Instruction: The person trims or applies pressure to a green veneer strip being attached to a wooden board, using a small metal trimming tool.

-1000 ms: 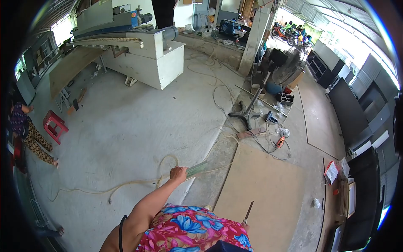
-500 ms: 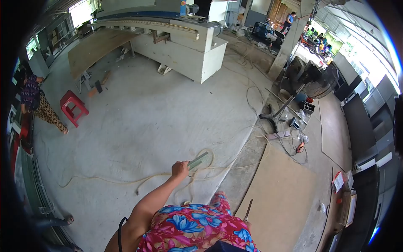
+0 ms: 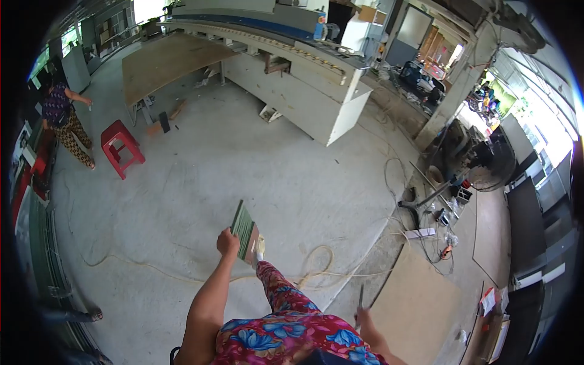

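Out in front of my body, my left hand (image 3: 228,243) is closed round the edge of a flat bundle of green strips (image 3: 244,228), with a brownish piece at its lower right side. The bundle is held above the floor, close to my forward foot (image 3: 261,246). Low at my right side, my right hand (image 3: 367,323) is wrapped round a thin, dark, upright tool (image 3: 361,297). Its exact kind is not clear. A large brown sheet (image 3: 420,298) lies on the floor beyond that hand.
A pale hose (image 3: 325,272) lies looped across the floor ahead. Further off stand a red stool (image 3: 121,149), a long white machine (image 3: 292,85) and a fan (image 3: 493,164) with cables round it. Another person (image 3: 67,121) is on the left.
The view has shifted as I stepped forward. My left hand has turned the green bundle so its broad face shows. My right hand has come more into view with the dark tool.
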Available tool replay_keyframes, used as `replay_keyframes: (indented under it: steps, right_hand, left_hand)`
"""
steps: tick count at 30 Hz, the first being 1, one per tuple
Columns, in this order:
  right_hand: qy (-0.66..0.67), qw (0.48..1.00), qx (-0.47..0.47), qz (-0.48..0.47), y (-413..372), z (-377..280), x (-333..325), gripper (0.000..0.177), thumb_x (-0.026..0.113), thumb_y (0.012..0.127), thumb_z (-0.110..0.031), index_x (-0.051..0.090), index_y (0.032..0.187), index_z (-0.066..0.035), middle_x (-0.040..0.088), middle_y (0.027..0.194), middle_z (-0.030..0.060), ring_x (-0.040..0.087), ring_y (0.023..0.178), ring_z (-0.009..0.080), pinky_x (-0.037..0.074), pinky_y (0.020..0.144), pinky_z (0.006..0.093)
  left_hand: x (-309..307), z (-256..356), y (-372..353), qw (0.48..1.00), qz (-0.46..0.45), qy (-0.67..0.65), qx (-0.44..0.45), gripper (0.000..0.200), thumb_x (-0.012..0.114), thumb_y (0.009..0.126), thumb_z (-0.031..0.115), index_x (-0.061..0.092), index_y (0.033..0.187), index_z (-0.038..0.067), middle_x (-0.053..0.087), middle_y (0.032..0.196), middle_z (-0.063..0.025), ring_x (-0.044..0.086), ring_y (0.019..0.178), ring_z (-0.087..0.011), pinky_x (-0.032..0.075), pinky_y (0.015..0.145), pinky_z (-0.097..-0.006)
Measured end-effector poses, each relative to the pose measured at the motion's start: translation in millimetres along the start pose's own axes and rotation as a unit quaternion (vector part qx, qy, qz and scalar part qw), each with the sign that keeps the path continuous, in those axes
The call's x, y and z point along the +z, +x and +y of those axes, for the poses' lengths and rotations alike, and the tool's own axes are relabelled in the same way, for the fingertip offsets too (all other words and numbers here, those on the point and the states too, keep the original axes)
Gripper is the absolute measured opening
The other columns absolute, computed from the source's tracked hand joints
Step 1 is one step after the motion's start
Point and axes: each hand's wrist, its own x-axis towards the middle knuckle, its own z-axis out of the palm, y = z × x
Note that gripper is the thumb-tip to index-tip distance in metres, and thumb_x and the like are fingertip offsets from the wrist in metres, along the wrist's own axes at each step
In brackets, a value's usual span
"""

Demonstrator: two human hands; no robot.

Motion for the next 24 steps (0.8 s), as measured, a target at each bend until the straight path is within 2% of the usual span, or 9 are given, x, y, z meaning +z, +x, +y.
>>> replay_keyframes:
  steps: [1, 2, 3, 4, 5, 6, 8, 12, 24]
  right_hand:
    - [-0.011, 0.999, 0.000, -0.035, 68, -8, 44, 0.029, 0.051, 0.080, -0.023, 0.055, 0.058, -0.004, 0.051, 0.047, 0.0089, 0.052, 0.040, 0.0221, 0.039, 0.038, 0.0387]
    - [-0.270, 0.938, -0.182, -0.117, 92, -81, 70, 0.022, 0.054, 0.077, -0.020, 0.057, 0.063, -0.004, 0.055, 0.052, 0.0115, 0.056, 0.045, 0.0261, 0.043, 0.044, 0.0421]
    - [-0.505, 0.725, -0.468, -0.016, 124, -137, 121, 0.016, 0.057, 0.075, -0.019, 0.059, 0.070, -0.004, 0.060, 0.061, 0.0142, 0.059, 0.054, 0.0294, 0.046, 0.049, 0.0429]
    - [-0.336, 0.888, -0.295, -0.105, 166, -196, 181, 0.016, 0.059, 0.073, -0.020, 0.058, 0.074, -0.004, 0.061, 0.068, 0.0163, 0.060, 0.063, 0.0332, 0.047, 0.054, 0.0444]
    - [-0.287, 0.906, -0.297, -0.094, 146, -285, 223, 0.017, 0.057, 0.075, -0.021, 0.059, 0.076, -0.004, 0.061, 0.070, 0.0167, 0.060, 0.066, 0.0345, 0.047, 0.057, 0.0450]
    - [-0.177, 0.890, -0.420, -0.031, 132, -355, 265, 0.047, 0.048, 0.083, -0.041, 0.052, 0.051, -0.007, 0.048, 0.043, 0.0088, 0.052, 0.042, 0.0201, 0.039, 0.041, 0.0377]
    - [-0.137, 0.924, -0.337, -0.116, 77, -498, 323, 0.036, 0.050, 0.083, -0.034, 0.052, 0.061, -0.005, 0.050, 0.048, 0.0078, 0.051, 0.043, 0.0177, 0.039, 0.041, 0.0351]
    - [-0.028, 0.896, -0.377, -0.231, -32, -692, 406, 0.023, 0.052, 0.083, -0.025, 0.055, 0.081, -0.003, 0.054, 0.059, 0.0049, 0.052, 0.049, 0.0129, 0.041, 0.043, 0.0288]
    - [-0.029, 0.851, -0.402, -0.337, -149, -863, 569, 0.021, 0.054, 0.082, -0.023, 0.056, 0.080, -0.002, 0.055, 0.058, 0.0046, 0.057, 0.050, 0.0135, 0.044, 0.044, 0.0298]
  left_hand:
    - [-17, 5, 25, 1.000, -0.004, -0.022, -0.019, 0.028, 0.064, 0.076, 0.023, 0.061, 0.100, 0.009, 0.064, 0.093, -0.0129, 0.060, 0.090, -0.0315, 0.048, 0.076, -0.0414]
    - [-29, 8, 54, 0.998, -0.004, -0.047, -0.036, 0.029, 0.064, 0.076, 0.023, 0.061, 0.100, 0.008, 0.063, 0.094, -0.0132, 0.060, 0.090, -0.0316, 0.048, 0.076, -0.0413]
    - [-32, 6, 88, 0.998, 0.015, -0.043, -0.035, 0.030, 0.063, 0.077, 0.024, 0.061, 0.102, 0.007, 0.062, 0.098, -0.0143, 0.059, 0.092, -0.0321, 0.048, 0.077, -0.0413]
    - [-37, 7, 123, 0.998, 0.034, -0.042, -0.038, 0.030, 0.063, 0.078, 0.024, 0.060, 0.102, 0.007, 0.062, 0.099, -0.0145, 0.059, 0.093, -0.0321, 0.048, 0.077, -0.0413]
    - [-42, 12, 159, 0.997, 0.051, -0.041, -0.039, 0.031, 0.063, 0.078, 0.024, 0.060, 0.103, 0.006, 0.061, 0.100, -0.0146, 0.058, 0.094, -0.0322, 0.048, 0.077, -0.0413]
    - [-47, 17, 190, 0.996, 0.063, -0.038, -0.043, 0.031, 0.062, 0.078, 0.024, 0.060, 0.104, 0.006, 0.061, 0.101, -0.0148, 0.058, 0.095, -0.0322, 0.048, 0.077, -0.0413]
    - [-71, 35, 244, 0.995, 0.088, -0.027, -0.041, 0.032, 0.062, 0.079, 0.024, 0.060, 0.104, 0.005, 0.061, 0.102, -0.0148, 0.058, 0.096, -0.0321, 0.048, 0.077, -0.0412]
    - [-136, 82, 328, 0.987, 0.141, -0.063, -0.053, 0.030, 0.061, 0.080, 0.024, 0.060, 0.103, 0.004, 0.061, 0.099, -0.0149, 0.059, 0.093, -0.0323, 0.047, 0.076, -0.0417]
    - [-282, 50, 479, 0.973, 0.195, -0.106, -0.058, 0.026, 0.060, 0.081, 0.024, 0.061, 0.102, 0.008, 0.063, 0.096, -0.0134, 0.060, 0.088, -0.0326, 0.047, 0.074, -0.0420]
